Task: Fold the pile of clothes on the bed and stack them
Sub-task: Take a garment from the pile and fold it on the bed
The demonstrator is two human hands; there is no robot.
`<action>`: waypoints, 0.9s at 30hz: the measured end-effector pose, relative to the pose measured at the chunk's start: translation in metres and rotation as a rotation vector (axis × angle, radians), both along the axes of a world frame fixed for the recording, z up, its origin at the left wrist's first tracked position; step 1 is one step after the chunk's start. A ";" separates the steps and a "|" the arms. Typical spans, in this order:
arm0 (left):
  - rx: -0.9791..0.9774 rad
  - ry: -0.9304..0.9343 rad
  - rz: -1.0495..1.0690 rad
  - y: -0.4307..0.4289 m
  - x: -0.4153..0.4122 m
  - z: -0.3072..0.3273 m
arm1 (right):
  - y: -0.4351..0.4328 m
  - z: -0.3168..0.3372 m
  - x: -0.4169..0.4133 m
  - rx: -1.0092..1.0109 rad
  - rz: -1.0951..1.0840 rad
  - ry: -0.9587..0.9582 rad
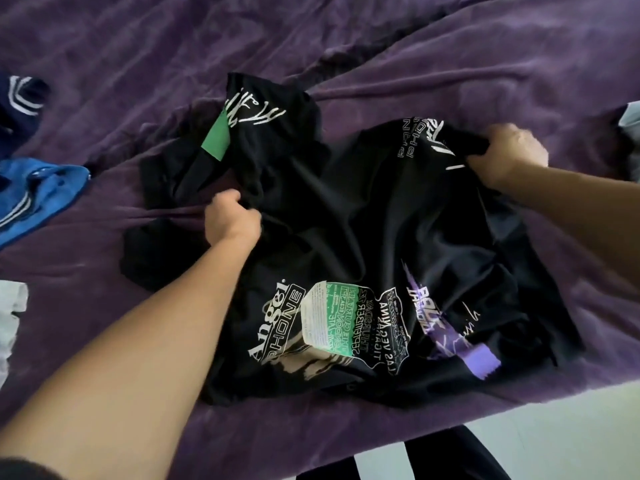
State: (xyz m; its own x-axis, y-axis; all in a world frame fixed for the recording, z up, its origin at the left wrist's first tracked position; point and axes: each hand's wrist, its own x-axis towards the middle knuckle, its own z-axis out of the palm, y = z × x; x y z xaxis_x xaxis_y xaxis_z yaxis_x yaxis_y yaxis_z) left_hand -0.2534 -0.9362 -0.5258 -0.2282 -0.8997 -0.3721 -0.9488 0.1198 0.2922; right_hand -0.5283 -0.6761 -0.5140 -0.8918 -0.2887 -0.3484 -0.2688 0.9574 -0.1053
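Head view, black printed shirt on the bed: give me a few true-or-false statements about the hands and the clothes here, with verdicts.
1. The left hand and the right hand both grip the black shirt. True.
2. The black shirt is folded into a neat rectangle. False: it lies spread out and rumpled, not folded.
3. A blue garment lies on the bed cover, to the left of the black shirt. True.
4. The bed cover is white. False: it is purple.
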 end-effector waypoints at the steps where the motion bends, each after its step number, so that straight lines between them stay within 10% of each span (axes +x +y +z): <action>1: -0.071 0.031 0.025 -0.018 0.000 0.005 | -0.001 0.002 -0.006 0.013 0.034 0.051; 12: -0.359 0.150 0.119 -0.173 -0.083 0.040 | -0.057 0.030 -0.103 -0.077 0.071 0.296; 21: -0.452 0.008 -0.627 -0.032 0.003 0.023 | -0.038 0.016 -0.002 -0.269 0.387 0.341; 27: -0.259 -0.040 -0.935 0.073 0.150 0.012 | 0.027 0.002 0.192 -0.487 0.694 -0.010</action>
State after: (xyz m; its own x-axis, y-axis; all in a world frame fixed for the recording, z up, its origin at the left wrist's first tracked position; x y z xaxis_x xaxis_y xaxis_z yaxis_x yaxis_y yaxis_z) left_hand -0.1035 -0.8634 -0.5139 -0.8842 -0.4167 -0.2110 -0.4465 0.8867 0.1202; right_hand -0.3361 -0.6492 -0.5121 -0.4540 -0.8896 -0.0502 -0.7757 0.4224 -0.4690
